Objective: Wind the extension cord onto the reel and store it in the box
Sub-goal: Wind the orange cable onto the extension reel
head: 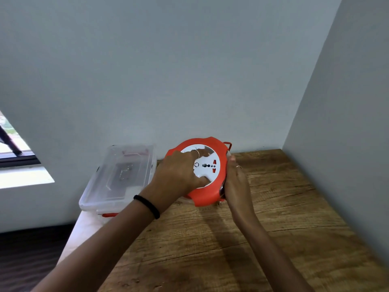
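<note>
Both hands on the reel
left hand grips its white face, right hand clasps the rim; box sits just left, bare table to the right

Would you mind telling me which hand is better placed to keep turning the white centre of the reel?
The left hand: its fingers are already hooked in the recesses of the white hub. The right hand only steadies the reel's far edge.
</note>
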A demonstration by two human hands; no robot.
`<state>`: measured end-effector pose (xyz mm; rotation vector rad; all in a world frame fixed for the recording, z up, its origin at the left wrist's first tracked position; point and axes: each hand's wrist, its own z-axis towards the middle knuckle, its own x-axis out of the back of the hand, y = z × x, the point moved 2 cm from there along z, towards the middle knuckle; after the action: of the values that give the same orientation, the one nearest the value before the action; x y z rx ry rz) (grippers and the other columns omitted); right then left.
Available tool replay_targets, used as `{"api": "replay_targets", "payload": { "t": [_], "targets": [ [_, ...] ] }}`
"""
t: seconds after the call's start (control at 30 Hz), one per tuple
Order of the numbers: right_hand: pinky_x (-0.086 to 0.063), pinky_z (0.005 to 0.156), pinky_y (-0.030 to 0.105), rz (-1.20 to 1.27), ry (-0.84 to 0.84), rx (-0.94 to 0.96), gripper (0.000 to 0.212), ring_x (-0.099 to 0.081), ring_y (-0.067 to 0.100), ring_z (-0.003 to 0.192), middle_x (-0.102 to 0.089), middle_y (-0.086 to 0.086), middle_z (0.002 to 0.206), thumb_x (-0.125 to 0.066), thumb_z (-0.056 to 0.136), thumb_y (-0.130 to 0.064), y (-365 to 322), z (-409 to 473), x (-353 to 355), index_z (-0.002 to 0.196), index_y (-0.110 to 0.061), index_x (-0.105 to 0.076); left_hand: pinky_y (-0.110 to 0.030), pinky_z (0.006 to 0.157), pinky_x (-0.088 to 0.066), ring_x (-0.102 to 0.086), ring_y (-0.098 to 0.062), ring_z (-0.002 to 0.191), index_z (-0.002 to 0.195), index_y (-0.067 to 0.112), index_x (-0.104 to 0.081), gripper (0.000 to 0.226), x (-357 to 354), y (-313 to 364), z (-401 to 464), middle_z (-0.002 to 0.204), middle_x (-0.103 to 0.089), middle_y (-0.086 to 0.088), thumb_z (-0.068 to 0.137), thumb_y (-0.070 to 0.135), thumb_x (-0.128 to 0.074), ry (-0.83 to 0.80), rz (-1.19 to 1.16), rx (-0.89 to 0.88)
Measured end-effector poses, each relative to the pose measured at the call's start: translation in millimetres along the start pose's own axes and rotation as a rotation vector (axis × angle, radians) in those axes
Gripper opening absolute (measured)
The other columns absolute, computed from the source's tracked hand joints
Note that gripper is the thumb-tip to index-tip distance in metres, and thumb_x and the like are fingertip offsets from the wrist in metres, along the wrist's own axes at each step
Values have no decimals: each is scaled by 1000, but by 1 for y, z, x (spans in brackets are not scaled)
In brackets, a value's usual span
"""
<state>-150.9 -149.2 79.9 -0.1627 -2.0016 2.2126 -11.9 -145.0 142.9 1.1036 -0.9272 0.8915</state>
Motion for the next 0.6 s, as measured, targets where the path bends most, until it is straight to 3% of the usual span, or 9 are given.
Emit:
{"api": "replay_targets", "payload": {
  "t": [0.13, 0.27, 0.43, 0.53, 0.6],
  "targets": [
    [-46, 52, 19, -1, 41, 74, 55, -58, 5, 56, -62, 13, 69, -34, 97, -48, -2, 2, 3, 89, 0, -60, -26, 97, -38, -45, -20, 126, 143, 37, -36, 64, -2, 4, -2, 138, -53, 4, 85, 46, -62, -26, 19, -40],
    [-44, 52, 9, 13, 26, 115, 42, -57, -4, 57, -64, -1, 72, -33, 101, -40, -4, 5, 7, 94, -11, -64, -20, 98, -31, -42, -17, 130, 146, 35, -35, 63, 1, 5, 2, 143, -49, 5, 88, 43, -58, -70, 53, -120],
    [-44, 57, 18, 20, -17, 88, 43, -54, 1, 57, -58, -8, 61, -35, 101, -39, -2, 14, 13, 80, -13, -61, -22, 99, -31, -39, -17, 132, 147, 30, -34, 62, 7, 3, 9, 149, -42, 4, 90, 36, -58, -227, 117, -226],
    [-47, 68, 29, 25, -108, 43, 47, -58, 10, 68, -62, 3, 73, -39, 100, -43, 3, 22, 19, 89, -6, -64, -28, 97, -38, -46, -20, 125, 146, 31, -35, 60, 5, -2, 14, 145, -46, -1, 91, 29, -58, -377, 192, -283],
    [-46, 68, 30, 16, -170, 22, 49, -57, 13, 69, -61, 5, 73, -40, 99, -46, 5, 24, 22, 94, -4, -64, -27, 96, -39, -44, -22, 126, 146, 42, -29, 62, 5, -4, 16, 146, -42, 0, 93, 22, -55, -466, 212, -324]
  ]
}}
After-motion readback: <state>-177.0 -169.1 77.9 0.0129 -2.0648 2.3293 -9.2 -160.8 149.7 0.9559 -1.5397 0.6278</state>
